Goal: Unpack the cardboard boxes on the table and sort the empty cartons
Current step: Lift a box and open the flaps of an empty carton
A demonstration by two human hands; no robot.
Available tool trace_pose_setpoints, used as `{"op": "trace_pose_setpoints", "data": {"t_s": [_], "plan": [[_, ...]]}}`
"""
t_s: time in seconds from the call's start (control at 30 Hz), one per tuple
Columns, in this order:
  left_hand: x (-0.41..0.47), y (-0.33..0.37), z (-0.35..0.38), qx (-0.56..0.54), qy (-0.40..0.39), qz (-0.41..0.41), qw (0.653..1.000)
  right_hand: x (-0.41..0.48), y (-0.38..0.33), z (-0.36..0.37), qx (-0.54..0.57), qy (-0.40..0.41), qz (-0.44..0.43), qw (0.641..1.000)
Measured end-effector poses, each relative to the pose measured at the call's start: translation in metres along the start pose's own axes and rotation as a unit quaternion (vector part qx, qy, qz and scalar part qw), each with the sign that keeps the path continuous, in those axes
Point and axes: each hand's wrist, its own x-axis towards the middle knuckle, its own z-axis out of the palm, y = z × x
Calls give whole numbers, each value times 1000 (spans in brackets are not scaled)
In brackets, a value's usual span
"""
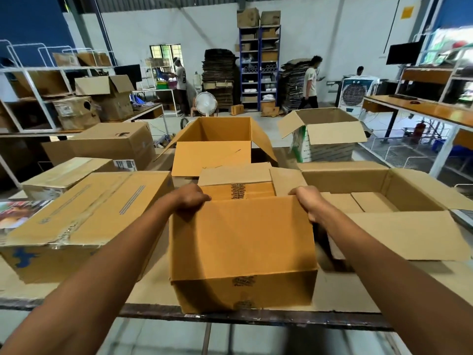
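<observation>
Evidently early: left hand [190, 198] and right hand [307, 204] grip the flap [243, 237] of the front box [243, 290], not yet emptied; 1 taped box [84, 213] waits.

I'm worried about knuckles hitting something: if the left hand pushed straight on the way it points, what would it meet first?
Probably the taped inner carton inside the open box, just beyond the flap that the left hand grips; depth is hard to judge.
</observation>
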Motion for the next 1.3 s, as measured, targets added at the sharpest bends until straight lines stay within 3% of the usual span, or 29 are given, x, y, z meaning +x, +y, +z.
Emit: {"op": "trace_pose_setpoints", "data": {"t_s": [0.1, 0.23, 0.27, 0.33, 0.4, 0.5, 0.57, 0.63, 0.73, 0.8, 0.93, 1.07, 1.13, 1.3], "plan": [[-21, 4, -26, -27, -148, -8, 989, -25, -1, -20, 43, -166, 53, 984], [-54, 18, -22, -8, -261, 4, 965, -53, 0, -43, 101, -317, 87, 939], [-62, 24, -14, 2, -288, 4, 958, -61, 0, -42, 75, -352, 103, 927], [-75, 30, 11, 26, -322, -5, 946, -77, 9, -29, -87, -388, 122, 909], [-82, 29, 43, 109, -291, 28, 950, -88, 26, -8, -261, -347, 99, 895], [-89, 18, 95, 172, -141, 131, 966, -85, 61, 24, -387, -221, -44, 894], [-94, 10, 128, 128, -62, 156, 977, -82, 81, 39, -497, -126, -138, 847], [-98, 2, 157, 121, -12, 161, 979, -85, 102, 54, -555, -71, -176, 810], [-100, -2, 179, 105, 30, 202, 973, -89, 129, 70, -563, -28, -215, 798], [-98, 1, 177, 106, 12, 236, 966, -88, 133, 74, -562, -8, -221, 797], [-85, 15, 160, 172, -32, 252, 952, -87, 130, 75, -561, -12, -205, 802], [-73, 39, 121, 231, -5, 286, 930, -86, 128, 74, -564, -25, -176, 806], [-73, 53, 87, 228, 4, 263, 938, -84, 122, 76, -561, -47, -149, 813], [-80, 53, 7, 299, 16, 113, 947, -82, 106, 95, -540, -73, -84, 834]]}}
